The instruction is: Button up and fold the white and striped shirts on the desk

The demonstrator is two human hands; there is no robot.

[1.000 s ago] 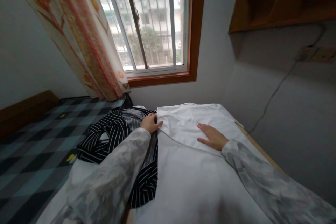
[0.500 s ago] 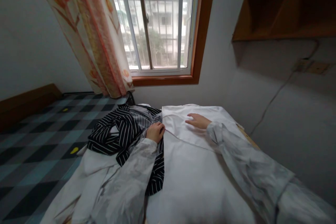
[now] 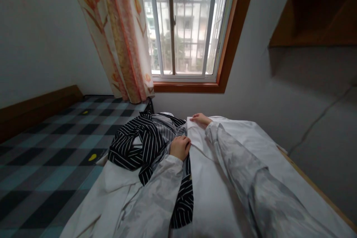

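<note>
A large white cloth (image 3: 208, 182) lies flat, with a folded edge running across its upper part. My left hand (image 3: 180, 147) is closed on the cloth's left edge, fingertips curled over it. Farther off, my right hand (image 3: 201, 119) pinches the cloth's far left corner between thumb and fingers. Beside the cloth, to the left, a black-and-white striped garment (image 3: 150, 139) lies bunched, and one striped strip of it hangs toward me next to my left forearm. My left forearm hides part of the striped garment.
On the left is a bed with a checked cover (image 3: 52, 156) and a wooden headboard (image 3: 41, 104). A curtain (image 3: 122, 37) hangs beside the window (image 3: 189, 26). A wooden shelf (image 3: 315, 26) is on the right wall, above a dangling cable (image 3: 320, 117).
My right hand has moved left and away from me, from over the cloth to its far left corner, and closed there. My left hand stays at the left edge. The view has turned left.
</note>
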